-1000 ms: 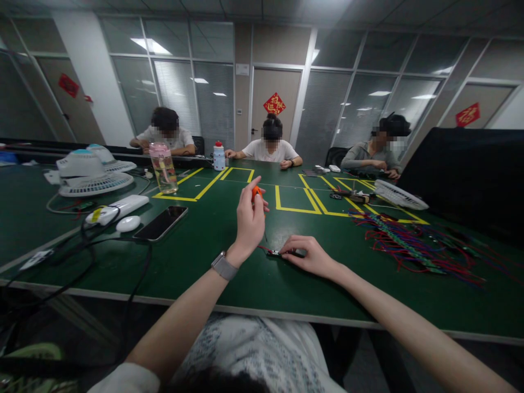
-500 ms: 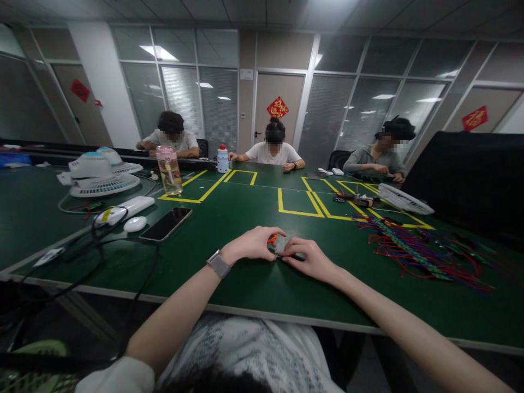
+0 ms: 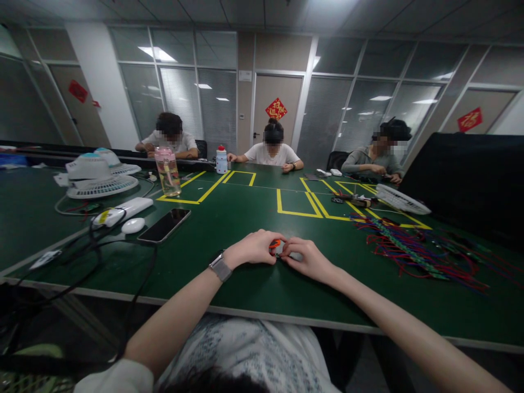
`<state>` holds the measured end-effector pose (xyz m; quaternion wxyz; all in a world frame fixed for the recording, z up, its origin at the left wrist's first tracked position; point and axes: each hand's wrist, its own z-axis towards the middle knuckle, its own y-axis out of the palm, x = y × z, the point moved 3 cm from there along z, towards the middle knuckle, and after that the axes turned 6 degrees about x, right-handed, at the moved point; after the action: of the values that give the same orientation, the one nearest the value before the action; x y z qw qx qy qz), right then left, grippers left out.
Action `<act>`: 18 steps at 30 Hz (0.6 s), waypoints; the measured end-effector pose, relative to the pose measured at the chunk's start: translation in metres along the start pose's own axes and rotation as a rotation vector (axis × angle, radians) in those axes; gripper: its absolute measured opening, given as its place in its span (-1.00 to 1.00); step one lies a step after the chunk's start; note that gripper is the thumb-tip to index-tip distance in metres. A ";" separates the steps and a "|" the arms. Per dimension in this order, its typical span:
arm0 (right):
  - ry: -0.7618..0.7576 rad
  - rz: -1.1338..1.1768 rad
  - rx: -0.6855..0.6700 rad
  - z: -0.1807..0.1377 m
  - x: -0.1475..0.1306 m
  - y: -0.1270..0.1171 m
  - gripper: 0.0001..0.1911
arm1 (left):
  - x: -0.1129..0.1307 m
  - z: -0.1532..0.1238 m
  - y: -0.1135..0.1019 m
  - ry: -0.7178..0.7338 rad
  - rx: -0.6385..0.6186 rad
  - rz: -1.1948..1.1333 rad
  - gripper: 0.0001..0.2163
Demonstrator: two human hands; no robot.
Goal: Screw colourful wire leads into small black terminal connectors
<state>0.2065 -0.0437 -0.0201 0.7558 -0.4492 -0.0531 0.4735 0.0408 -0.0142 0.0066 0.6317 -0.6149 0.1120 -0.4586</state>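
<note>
My left hand [image 3: 251, 250] rests on the green table [image 3: 229, 218] with its fingers curled round a small orange-handled tool [image 3: 274, 244]. Its wrist wears a watch with a grey band. My right hand [image 3: 309, 259] lies right beside it, fingertips pinched on a small part with a red wire that is mostly hidden under the fingers. The two hands touch at the fingertips near the table's front edge.
A black phone [image 3: 164, 225], a white mouse [image 3: 133, 225], a white power strip [image 3: 123, 210], black cables and fans [image 3: 96, 174] lie at the left. A pink bottle [image 3: 167, 171] stands beyond. A pile of red and blue wires [image 3: 409, 245] lies at the right. Three people sit at the far side.
My left hand came down from a raised position with the orange tool and now lies on the table against my right hand. My right hand has barely moved.
</note>
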 end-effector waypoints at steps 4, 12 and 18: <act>0.052 0.031 -0.025 0.002 0.002 -0.001 -0.89 | -0.001 0.001 0.000 0.000 0.004 0.004 -0.42; 0.040 0.026 0.001 0.001 0.002 0.001 -0.87 | -0.004 0.001 0.002 -0.003 0.002 0.012 -0.41; -0.051 0.030 0.055 -0.001 0.000 -0.001 -0.86 | -0.004 0.001 0.003 0.007 0.008 0.023 -0.44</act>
<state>0.2075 -0.0443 -0.0201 0.7590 -0.4170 -0.0526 0.4973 0.0408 -0.0116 0.0027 0.6390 -0.6096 0.1196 -0.4537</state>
